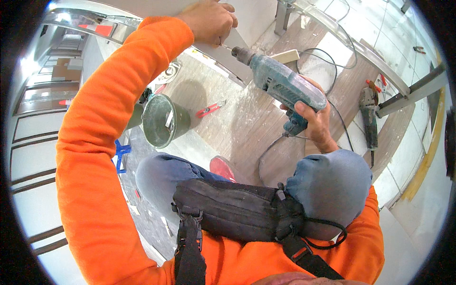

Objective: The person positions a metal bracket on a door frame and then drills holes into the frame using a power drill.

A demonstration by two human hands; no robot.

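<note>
In my right hand [314, 118] is a dusty teal power drill [285, 80], its body pointing up and left. The fingers wrap around its handle, and a thin bit [226, 46] sticks out of the dark chuck. My left hand [206, 21] is at the top beside the bit's tip, against a pale panel [254, 28]. Its fingers are curled in, and what they may pinch is too small to make out. From the drill handle a dark power cord [262, 159] runs down over the floor.
A grey-green bucket [178, 121] and a red utility knife [210, 109] are on the dusty floor at left centre. To the right lie an angle grinder [369, 116] and red-handled pliers [373, 86], near a metal frame [387, 78]. A blue plastic piece [122, 151] sits by my left sleeve.
</note>
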